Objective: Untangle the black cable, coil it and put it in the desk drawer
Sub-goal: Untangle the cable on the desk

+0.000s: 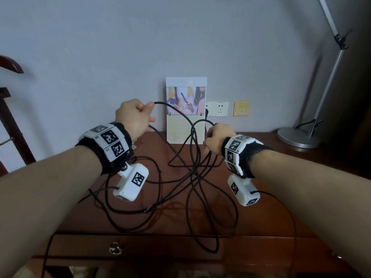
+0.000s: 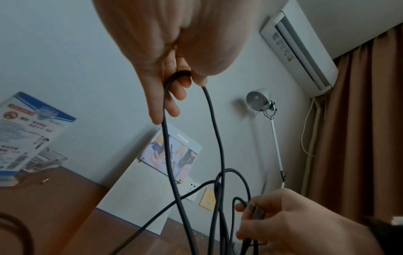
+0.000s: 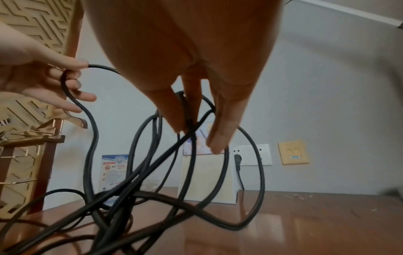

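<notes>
The black cable (image 1: 192, 161) lies in a loose tangle of several loops on the dark wooden desk (image 1: 261, 163), some hanging over its front edge. My left hand (image 1: 136, 117) is raised above the desk's back left and grips one loop of the cable (image 2: 165, 96) between thumb and curled fingers. My right hand (image 1: 215, 138) is lower, to the right, and pinches several strands of the cable (image 3: 187, 120) between its fingers. A strand arcs between the two hands. The desk drawer (image 1: 152, 247), with a metal ring pull (image 1: 115, 248), is closed below the desk's front edge.
A calendar (image 1: 185, 109) leans on the wall behind the cable. Wall sockets (image 1: 217, 108) with one plug (image 3: 237, 159) in sit beside it. A desk lamp's base (image 1: 297, 136) stands at the back right. A wooden rack (image 3: 28, 120) and a leaflet (image 2: 28, 131) stand at the left.
</notes>
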